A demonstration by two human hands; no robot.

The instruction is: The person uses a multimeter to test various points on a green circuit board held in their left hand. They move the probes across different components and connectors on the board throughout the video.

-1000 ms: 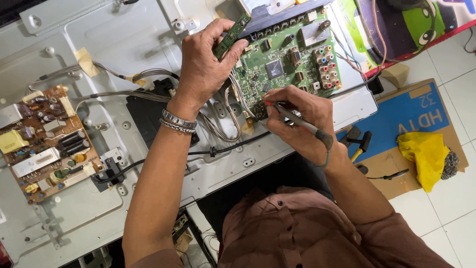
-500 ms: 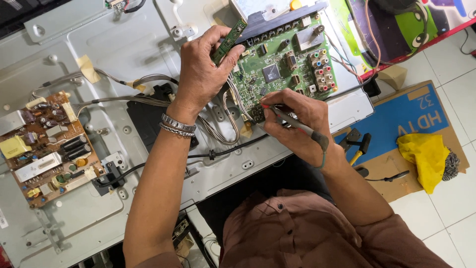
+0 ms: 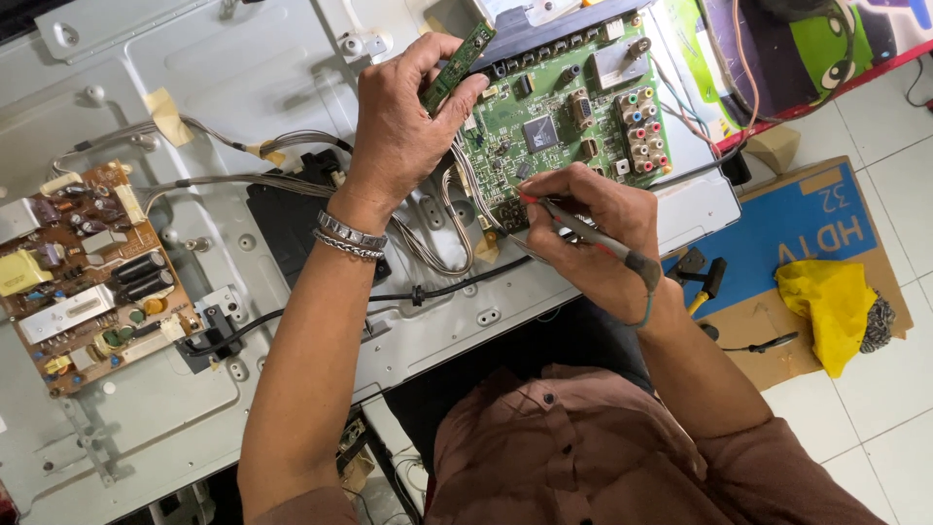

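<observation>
1. The green main board (image 3: 559,122) lies on the grey metal back panel (image 3: 194,87), at about one o'clock from the view's centre.
2. The right hand (image 3: 593,238) is closed around a thin probe (image 3: 593,233), its tip touching the board's lower edge.
3. The left hand (image 3: 403,126) pinches a small narrow green board (image 3: 457,66) between its fingers, at the main board's ten o'clock.
4. A brown power board (image 3: 83,272) sits far off at nine o'clock.
5. A yellow cloth (image 3: 826,306) lies on cardboard (image 3: 797,233) at three o'clock.

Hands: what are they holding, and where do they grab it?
The left hand pinches a small green circuit strip along its lower part. The right hand holds a thin probe like a pen, around its middle.
</observation>
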